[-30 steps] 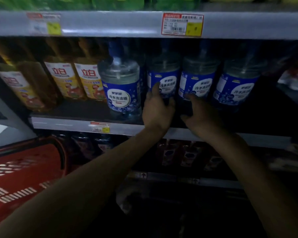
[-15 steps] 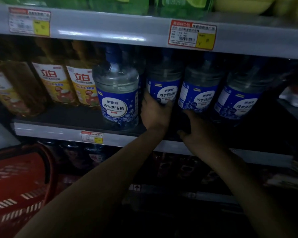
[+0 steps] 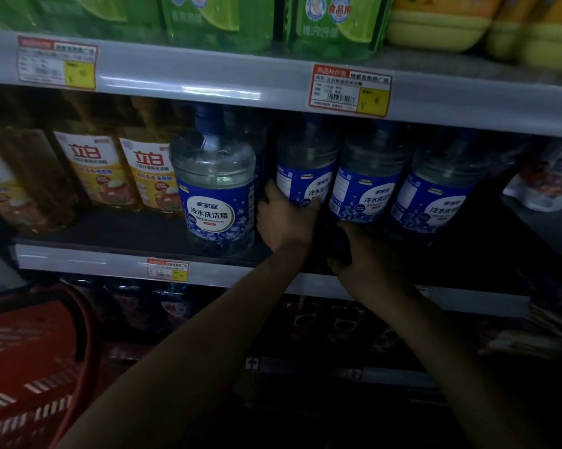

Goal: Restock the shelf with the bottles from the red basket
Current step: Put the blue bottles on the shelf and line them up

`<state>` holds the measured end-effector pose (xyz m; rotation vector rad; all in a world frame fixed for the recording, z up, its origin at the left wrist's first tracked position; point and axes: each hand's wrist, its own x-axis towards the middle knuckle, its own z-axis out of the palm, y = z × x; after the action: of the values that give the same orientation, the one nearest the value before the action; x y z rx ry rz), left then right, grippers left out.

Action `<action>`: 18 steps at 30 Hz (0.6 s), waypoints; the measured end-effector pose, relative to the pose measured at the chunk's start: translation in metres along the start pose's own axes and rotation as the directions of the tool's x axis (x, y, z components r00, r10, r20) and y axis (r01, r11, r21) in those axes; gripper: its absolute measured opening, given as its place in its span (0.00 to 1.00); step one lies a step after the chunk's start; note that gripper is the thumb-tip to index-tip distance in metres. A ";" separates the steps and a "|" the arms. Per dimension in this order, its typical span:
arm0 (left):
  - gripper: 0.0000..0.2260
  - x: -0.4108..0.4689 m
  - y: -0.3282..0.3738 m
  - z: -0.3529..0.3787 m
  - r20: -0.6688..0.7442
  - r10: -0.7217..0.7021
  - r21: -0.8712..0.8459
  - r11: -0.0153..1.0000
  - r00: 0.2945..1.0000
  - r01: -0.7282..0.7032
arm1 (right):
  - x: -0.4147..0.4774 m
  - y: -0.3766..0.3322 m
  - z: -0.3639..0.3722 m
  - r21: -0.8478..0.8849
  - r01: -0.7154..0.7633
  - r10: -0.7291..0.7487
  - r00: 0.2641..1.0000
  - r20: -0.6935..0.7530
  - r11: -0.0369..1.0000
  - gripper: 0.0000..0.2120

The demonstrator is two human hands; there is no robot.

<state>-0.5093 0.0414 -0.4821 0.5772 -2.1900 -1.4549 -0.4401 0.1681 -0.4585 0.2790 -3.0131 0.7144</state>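
Bottle [image 3: 305, 176] labelled 冷水洗洁精: left hand [image 3: 286, 218] grip curls round its base; right hand [image 3: 367, 257] grip too dark to tell.

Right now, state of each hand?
Left hand: grips the blue-label bottle low on its side.
Right hand: fingers lost in shadow, cannot tell.

Shadow beneath the bottles [image 3: 363, 189] swallowed the fingers of my right hand [image 3: 367, 264], so I couldn't judge their grip. The red basket [image 3: 23, 361] ran off the left edge; the left price tag [image 3: 57, 63] blurred unreadably.
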 end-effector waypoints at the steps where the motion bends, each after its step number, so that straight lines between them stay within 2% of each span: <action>1: 0.43 0.003 0.000 -0.002 0.012 0.012 -0.038 0.999 1.000 -0.012 | 0.000 0.001 0.000 0.001 -0.005 0.005 1.000 -0.002 1.000 0.32; 5: 0.40 0.008 0.002 -0.005 0.040 0.049 -0.187 0.982 0.998 -0.041 | -0.001 0.004 -0.001 0.003 -0.007 0.007 1.000 -0.005 1.000 0.33; 10: 0.38 0.015 0.003 -0.004 0.074 0.053 -0.172 0.984 0.996 -0.039 | -0.002 0.006 -0.003 0.011 -0.009 0.009 1.000 -0.021 1.000 0.33; 18: 0.41 -0.008 0.009 0.002 -0.052 -0.036 -0.126 0.992 0.998 0.030 | -0.001 0.004 -0.002 0.090 0.004 -0.002 1.000 -0.025 0.996 0.31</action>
<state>-0.5047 0.0505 -0.4749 0.6048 -2.0396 -1.5625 -0.4402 0.1728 -0.4581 0.2756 -2.9607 0.8479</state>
